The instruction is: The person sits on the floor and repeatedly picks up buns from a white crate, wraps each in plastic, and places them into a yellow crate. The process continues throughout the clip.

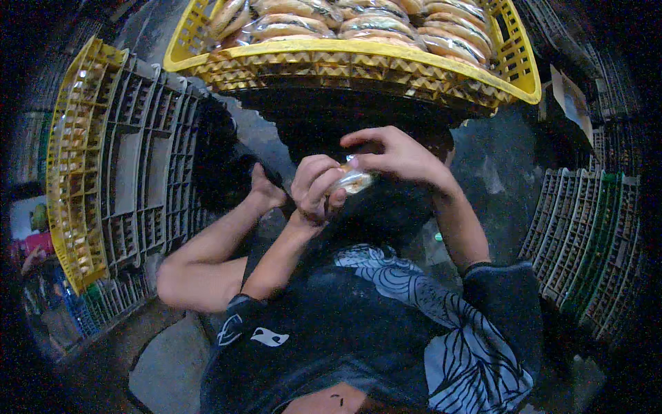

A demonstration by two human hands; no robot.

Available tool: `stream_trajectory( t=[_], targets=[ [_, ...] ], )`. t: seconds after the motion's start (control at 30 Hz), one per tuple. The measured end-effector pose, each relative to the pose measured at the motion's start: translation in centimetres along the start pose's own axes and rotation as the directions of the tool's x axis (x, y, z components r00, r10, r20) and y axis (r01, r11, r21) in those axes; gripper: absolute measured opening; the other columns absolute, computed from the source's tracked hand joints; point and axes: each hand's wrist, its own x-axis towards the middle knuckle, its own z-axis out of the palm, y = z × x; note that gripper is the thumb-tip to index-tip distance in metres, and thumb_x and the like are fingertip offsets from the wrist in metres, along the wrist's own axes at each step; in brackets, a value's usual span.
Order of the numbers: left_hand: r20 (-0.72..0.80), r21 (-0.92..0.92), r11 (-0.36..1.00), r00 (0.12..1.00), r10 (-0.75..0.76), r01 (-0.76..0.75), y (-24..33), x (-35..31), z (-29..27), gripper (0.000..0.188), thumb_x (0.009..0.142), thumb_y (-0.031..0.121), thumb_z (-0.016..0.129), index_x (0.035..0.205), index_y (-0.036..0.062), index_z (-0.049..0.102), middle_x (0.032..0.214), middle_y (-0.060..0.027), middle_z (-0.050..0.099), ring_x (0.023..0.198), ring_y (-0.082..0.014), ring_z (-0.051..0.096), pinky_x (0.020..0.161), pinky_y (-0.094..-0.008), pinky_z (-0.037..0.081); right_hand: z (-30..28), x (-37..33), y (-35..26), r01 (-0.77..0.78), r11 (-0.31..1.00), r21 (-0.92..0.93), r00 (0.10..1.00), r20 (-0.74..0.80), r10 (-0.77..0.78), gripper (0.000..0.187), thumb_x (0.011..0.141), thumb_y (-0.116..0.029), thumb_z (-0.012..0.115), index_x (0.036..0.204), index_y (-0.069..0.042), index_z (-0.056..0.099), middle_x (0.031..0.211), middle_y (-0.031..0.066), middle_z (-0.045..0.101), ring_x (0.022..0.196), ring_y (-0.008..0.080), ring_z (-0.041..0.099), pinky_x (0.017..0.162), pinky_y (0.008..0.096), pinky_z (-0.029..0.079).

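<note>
My left hand (316, 188) is closed around a small bread bun (356, 183) in clear, shiny plastic, in front of my chest. Much of the bun hides behind the curled fingers. Close on its right is my right hand (400, 160), index finger stretched and thumb apart from it. The right thumb reaches the top of the wrapper; whether it presses on it I cannot tell. Beyond both hands, a yellow plastic crate (345, 58) holds stacked rows of filled bread buns (293, 26), also wrapped in clear plastic.
A yellow crate (76, 165) and a grey crate (148, 162) stand on their sides at left, close to my bare leg (207, 276). Stacked grey and green crates (583, 234) stand at right. A cardboard piece (571, 100) is at far right.
</note>
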Motion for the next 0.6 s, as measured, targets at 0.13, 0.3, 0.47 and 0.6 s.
stream_trajectory(
  t=[0.13,0.3,0.47,0.6],
  targets=[
    [-0.104,-0.083,0.983,0.980,-0.171,0.162,1.0,-0.3,1.0,0.029,0.085,0.030,0.048,0.084,0.0017,0.054,0.074,-0.0130,0.056,0.065,-0.0253,0.055,0.058,-0.0338,0.045,1.0,3.7,6.5,-0.149,0.961,-0.232,0.938,0.273,0.212,0.033,0.073,-0.023,0.061,0.094,0.001,0.058,0.087,0.0058,0.059,0.079,0.0109,0.053,0.071,0.0252,0.043],
    [-0.065,0.053,0.745,0.747,-0.662,0.665,1.6,0.2,2.3,0.032,0.086,0.030,0.048,0.082,-0.0011,0.054,0.077,-0.0117,0.058,0.068,-0.0185,0.055,0.062,-0.0302,0.045,2.0,0.8,4.4,0.034,0.844,0.536,0.959,-0.255,0.123,0.032,0.080,-0.024,0.056,0.101,0.000,0.054,0.089,0.0045,0.059,0.081,0.0109,0.053,0.073,0.0250,0.043],
    [-0.069,-0.260,0.794,0.809,-0.583,0.550,1.1,10.2,4.3,0.040,0.088,0.035,0.042,0.085,-0.0029,0.051,0.076,-0.0071,0.053,0.070,-0.0129,0.048,0.066,-0.0268,0.041,1.2,-4.2,2.9,0.159,0.987,0.030,0.828,-0.548,-0.117,0.050,0.071,-0.029,0.068,0.107,0.002,0.051,0.094,0.0105,0.060,0.082,0.0141,0.058,0.071,0.0270,0.046],
    [-0.370,-0.345,0.938,0.923,-0.111,-0.026,-2.4,22.8,8.1,0.042,0.087,0.041,0.043,0.088,-0.0001,0.052,0.079,-0.0065,0.053,0.077,-0.0151,0.049,0.072,-0.0271,0.040,-0.9,-10.5,1.1,0.276,0.871,0.407,0.703,-0.703,0.106,0.034,0.082,-0.013,0.054,0.112,0.002,0.046,0.095,0.0134,0.059,0.078,0.0149,0.059,0.064,0.0247,0.049]
  ],
)
